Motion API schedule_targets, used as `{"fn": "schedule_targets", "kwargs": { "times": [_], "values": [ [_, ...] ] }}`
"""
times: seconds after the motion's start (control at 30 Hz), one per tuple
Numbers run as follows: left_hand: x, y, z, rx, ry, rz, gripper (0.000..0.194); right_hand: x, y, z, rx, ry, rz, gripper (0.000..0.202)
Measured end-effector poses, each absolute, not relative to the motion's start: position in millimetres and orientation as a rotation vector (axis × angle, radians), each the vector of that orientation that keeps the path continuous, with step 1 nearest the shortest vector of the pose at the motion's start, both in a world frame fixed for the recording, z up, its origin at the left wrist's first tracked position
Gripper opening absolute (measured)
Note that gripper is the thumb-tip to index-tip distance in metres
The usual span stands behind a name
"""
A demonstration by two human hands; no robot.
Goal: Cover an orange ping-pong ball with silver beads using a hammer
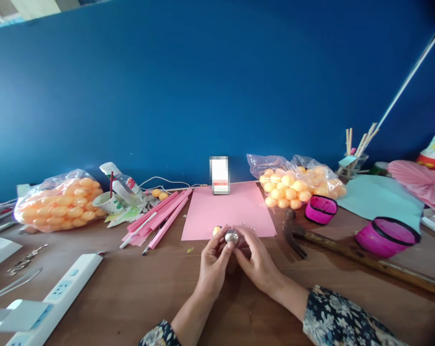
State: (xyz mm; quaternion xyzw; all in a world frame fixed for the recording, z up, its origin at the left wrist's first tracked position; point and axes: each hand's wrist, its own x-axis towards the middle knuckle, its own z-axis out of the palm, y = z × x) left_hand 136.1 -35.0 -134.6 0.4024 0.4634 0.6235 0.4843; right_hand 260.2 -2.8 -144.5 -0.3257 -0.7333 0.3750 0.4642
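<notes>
A small shiny silver ball (231, 237) is held between my hands, just above the front edge of a pink paper sheet (203, 211). My left hand (214, 262) is closed on it, with the thumb at its lower side. From the other side, the curled fingers of my right hand (259, 262) meet the ball; their tips are partly hidden. Close behind my left fingers lies a small yellow ball (216, 230), partly covered. A few tiny glinting bits rest on the sheet behind my right hand.
Claw hammer (347, 250) and magenta fabric bands (386, 238) lie to the right. Bags of orange balls (66, 204) stand on both sides. Pink paper strips (160, 216) are left of the sheet, a power strip (64, 293) front left. A blurred white device (220, 175) stands behind.
</notes>
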Motion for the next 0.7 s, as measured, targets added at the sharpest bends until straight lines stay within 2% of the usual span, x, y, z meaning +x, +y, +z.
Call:
{"fn": "schedule_targets", "kwargs": {
  "times": [0.53, 0.7],
  "values": [
    [137.0, -31.4, -146.3, 0.948, 1.123, 1.528, 0.045, 258.3, 0.5, -139.5, -0.826, -1.587, 1.244, 0.028],
    [138.3, -32.2, -144.7, 0.931, 1.132, 1.519, 0.046, 258.3, 1.9, -142.9, -0.837, -1.557, 1.241, 0.026]
  ]
}}
